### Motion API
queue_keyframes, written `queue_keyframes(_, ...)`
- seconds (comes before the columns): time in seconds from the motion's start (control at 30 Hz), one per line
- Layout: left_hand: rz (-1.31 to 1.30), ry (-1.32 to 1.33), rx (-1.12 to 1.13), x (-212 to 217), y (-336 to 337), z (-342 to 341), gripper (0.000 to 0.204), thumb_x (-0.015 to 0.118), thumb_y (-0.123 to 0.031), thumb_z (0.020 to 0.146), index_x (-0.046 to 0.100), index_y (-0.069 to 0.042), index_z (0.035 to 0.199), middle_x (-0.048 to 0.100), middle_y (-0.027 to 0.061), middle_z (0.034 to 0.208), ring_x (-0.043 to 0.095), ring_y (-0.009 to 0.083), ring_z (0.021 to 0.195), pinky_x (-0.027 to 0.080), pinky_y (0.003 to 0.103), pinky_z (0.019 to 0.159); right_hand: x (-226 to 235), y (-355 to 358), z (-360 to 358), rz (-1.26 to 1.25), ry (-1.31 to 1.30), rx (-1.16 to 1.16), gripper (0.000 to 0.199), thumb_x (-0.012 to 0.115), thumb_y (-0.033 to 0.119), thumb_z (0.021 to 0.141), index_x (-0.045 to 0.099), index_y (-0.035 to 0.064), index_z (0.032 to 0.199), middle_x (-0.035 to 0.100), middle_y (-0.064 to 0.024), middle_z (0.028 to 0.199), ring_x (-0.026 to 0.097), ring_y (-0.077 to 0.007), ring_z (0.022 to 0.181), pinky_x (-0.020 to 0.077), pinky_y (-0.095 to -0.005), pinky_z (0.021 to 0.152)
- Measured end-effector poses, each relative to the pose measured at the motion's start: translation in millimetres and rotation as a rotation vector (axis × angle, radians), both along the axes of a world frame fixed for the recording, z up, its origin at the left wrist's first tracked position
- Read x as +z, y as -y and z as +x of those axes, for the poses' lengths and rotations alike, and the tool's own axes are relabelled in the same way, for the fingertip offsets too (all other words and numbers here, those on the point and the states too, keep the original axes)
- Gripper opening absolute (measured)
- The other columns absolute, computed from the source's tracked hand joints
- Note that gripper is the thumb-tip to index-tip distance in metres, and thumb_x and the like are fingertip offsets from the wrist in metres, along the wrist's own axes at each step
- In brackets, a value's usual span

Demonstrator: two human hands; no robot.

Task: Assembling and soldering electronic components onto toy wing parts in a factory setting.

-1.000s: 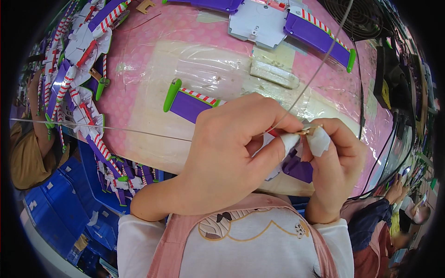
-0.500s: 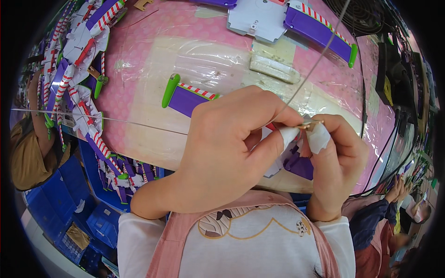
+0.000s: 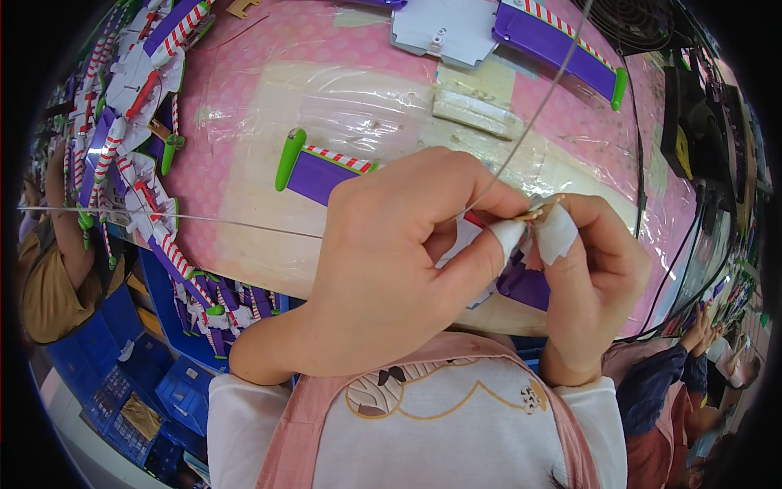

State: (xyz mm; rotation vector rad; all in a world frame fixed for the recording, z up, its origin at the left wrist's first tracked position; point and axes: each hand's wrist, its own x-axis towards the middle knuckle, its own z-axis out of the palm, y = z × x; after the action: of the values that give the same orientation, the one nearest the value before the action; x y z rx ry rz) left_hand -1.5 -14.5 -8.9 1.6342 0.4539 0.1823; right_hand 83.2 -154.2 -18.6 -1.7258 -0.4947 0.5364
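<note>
Far left: blue plastic crates (image 3: 114, 367) stacked below the table edge, holding small loose items too blurred to tell apart; a person in a mustard top (image 3: 49, 285) sits beside them. Above them a pile of toy wing parts (image 3: 134, 122), white with purple panels, red-white striped edges and green tips, heaped along the left rim of the pink table (image 3: 244, 49). A clear plastic sheet (image 3: 358, 106) covers the middle of the table over a pale board. A thin wire (image 3: 163, 216) runs across from the left edge toward the hands. Centre: the toy wing (image 3: 314, 167), purple with a green tip and striped edge, lies flat on the sheet and passes under the left hand (image 3: 391, 269). Left hand curled tight over it, thumb taped white and pressed against the forefinger, pinching a small tan piece (image 3: 542, 210) at the wing's near end. Right hand (image 3: 595, 285) just beside, touching the left, forefinger also taped white, fingers closed on the same small piece and on the purple part below it. Second wire (image 3: 538, 106) rises from the pinch toward the top. Top centre-right: a white-and-purple wing assembly (image 3: 489, 28) and a pale strip (image 3: 472, 110) under the plastic. Right rim: black cables (image 3: 692, 236) and another person's hand (image 3: 696, 326), lower right.
</note>
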Motion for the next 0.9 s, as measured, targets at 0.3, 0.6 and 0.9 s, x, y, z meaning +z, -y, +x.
queue_keyframes(0.3, -0.068, -0.020, 0.021, -3.9, 1.7, -1.5, 0.016, 0.059, 0.008, 0.075, 0.059, 0.001, 0.088, 0.051, -0.0045, 0.069, 0.034, -0.0030, 0.051, 0.024, 0.014, 0.044, 2.3, -0.3, 4.4, 0.047, -0.228, 0.002, 0.016, 0.061, 0.011, 0.085, 0.061, -0.0048, 0.088, 0.058, -0.0021, 0.068, 0.051, -0.0045, 0.059, 0.0393, -0.0164, 0.051)
queue_keyframes(0.6, 0.032, 0.175, 0.033, -13.5, 6.7, -2.7, 0.022, 0.060, 0.011, 0.069, 0.061, 0.000, 0.088, 0.058, 0.0040, 0.079, 0.042, 0.0013, 0.054, 0.030, 0.016, 0.044, 1.9, 2.8, 11.7, 0.192, -0.454, 0.047, 0.016, 0.060, 0.011, 0.085, 0.060, -0.0052, 0.089, 0.059, -0.0035, 0.071, 0.052, -0.0069, 0.061, 0.0413, -0.0178, 0.055)
queue_keyframes(0.9, 0.938, 0.504, -0.041, -17.3, 9.6, -4.8, 0.016, 0.067, 0.000, 0.064, 0.062, 0.003, 0.079, 0.060, 0.0138, 0.084, 0.054, 0.0148, 0.050, 0.042, 0.023, 0.042, 18.6, 3.4, 10.2, 0.029, -0.395, 0.080, 0.019, 0.057, 0.011, 0.085, 0.060, -0.0062, 0.092, 0.060, -0.0034, 0.075, 0.052, -0.0072, 0.063, 0.0425, -0.0204, 0.056)
